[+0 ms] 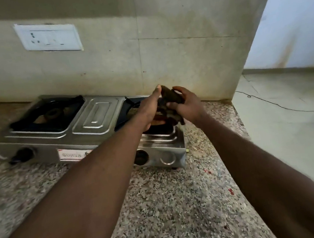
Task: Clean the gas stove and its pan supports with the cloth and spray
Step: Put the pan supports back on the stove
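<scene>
A two-burner steel gas stove [95,117] stands on the granite counter against the wall. Its left burner [52,114] shows with a black pan support [37,123] around it. Over the right burner, both hands meet around a dark brownish cloth [171,96]. My right hand [185,104] grips the cloth from the right with curled fingers. My left hand [151,107] presses against its left side, fingers mostly straight and pointing up. The right burner is largely hidden behind my hands. No spray bottle is in view.
Two black knobs [23,154] [141,157] sit on the stove's front panel. A white socket plate [48,37] is on the tiled wall at left. The counter's right edge [239,119] drops to a floor where a thin black cable [283,106] runs.
</scene>
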